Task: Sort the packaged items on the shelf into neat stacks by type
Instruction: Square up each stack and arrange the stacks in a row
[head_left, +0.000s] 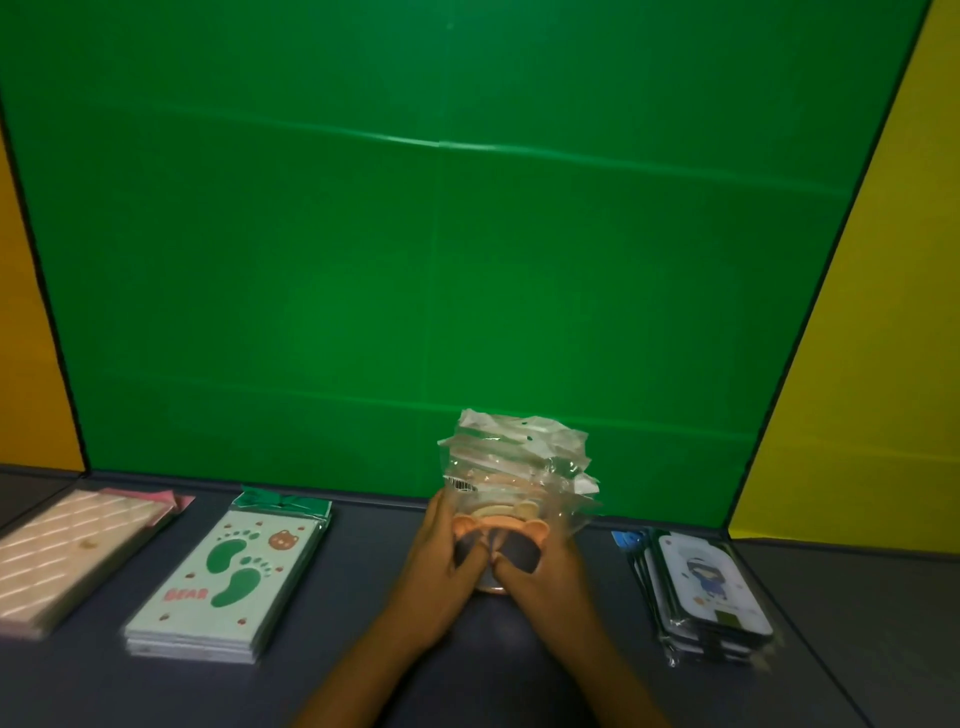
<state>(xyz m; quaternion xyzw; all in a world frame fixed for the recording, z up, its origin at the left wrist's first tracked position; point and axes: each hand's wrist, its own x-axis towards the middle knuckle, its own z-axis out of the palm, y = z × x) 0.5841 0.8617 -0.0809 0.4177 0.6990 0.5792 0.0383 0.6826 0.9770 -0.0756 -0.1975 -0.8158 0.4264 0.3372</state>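
Observation:
Both hands grip one bundle of clear-wrapped packages (514, 467) holding orange bear-eared items, upright at the middle of the dark shelf (363, 649). My left hand (441, 561) clasps its left side and my right hand (540, 571) its right side, thumbs on the front. The crinkled plastic tops stick up above my fingers. A stack of white packs with green footprints (228, 571) lies to the left. Further left lies a pink striped stack (67, 545). A stack of plastic-wrapped cards with a small cartoon figure (706, 587) lies to the right.
A green panel (441, 234) closes the back of the shelf, with yellow panels at the left (26, 338) and right (883, 338). Bare shelf surface shows between the stacks and in front of my arms.

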